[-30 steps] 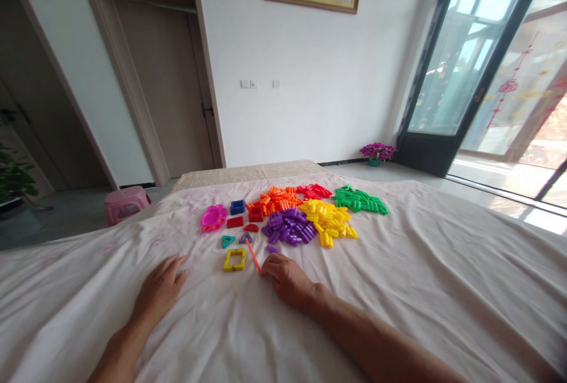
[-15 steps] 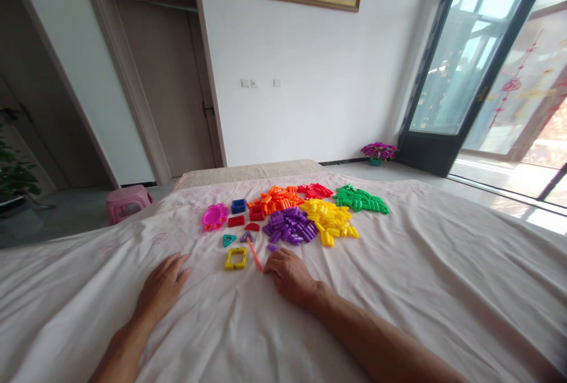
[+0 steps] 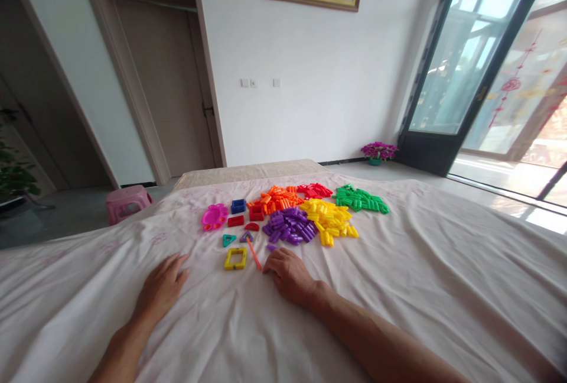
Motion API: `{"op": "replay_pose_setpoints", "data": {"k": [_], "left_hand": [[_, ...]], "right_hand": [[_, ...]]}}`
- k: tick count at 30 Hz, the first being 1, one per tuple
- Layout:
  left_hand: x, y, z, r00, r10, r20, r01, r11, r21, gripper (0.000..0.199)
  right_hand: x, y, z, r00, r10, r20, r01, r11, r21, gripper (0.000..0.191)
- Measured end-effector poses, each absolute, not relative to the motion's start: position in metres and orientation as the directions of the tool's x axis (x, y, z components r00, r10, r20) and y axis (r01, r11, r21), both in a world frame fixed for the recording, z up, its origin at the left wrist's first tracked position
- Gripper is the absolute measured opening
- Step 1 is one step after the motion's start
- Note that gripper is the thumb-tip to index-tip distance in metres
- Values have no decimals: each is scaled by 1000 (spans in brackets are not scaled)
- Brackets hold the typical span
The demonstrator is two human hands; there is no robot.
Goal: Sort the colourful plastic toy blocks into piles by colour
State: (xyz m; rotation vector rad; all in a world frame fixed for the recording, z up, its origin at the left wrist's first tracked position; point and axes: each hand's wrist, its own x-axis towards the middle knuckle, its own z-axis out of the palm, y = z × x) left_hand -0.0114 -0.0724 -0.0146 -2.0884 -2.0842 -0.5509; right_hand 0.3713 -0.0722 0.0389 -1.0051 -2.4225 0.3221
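Observation:
My left hand (image 3: 163, 285) lies on the pale cloth with its fingers apart and holds nothing. Left of the purple pile, my right hand (image 3: 289, 273) rests with curled fingers; what its fingertips hold, if anything, is hidden. Close to those fingertips is an orange stick (image 3: 254, 255), its far end at a small purple triangle (image 3: 247, 237). A yellow square frame (image 3: 235, 259) and a teal triangle (image 3: 229, 240) lie between my hands. Just beyond my right hand are a loose purple piece (image 3: 271, 247) and a purple pile (image 3: 290, 226).
Orange (image 3: 277, 199), red (image 3: 314, 190), yellow (image 3: 328, 217) and green piles (image 3: 361, 200) spread across the cloth (image 3: 425, 265). Red blocks (image 3: 256, 213), a blue block (image 3: 238, 205) and a pink tray (image 3: 215, 217) sit farther left. A pink stool (image 3: 128, 201) stands beyond.

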Motion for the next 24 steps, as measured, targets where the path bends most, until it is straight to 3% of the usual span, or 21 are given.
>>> {"op": "replay_pose_setpoints", "data": {"k": [24], "left_hand": [[-12,-72,-15,-25,934,356,988,-32,152,47]], "right_hand": [[371,-70,35,-602,707,370,590,707,-390,38]]}}
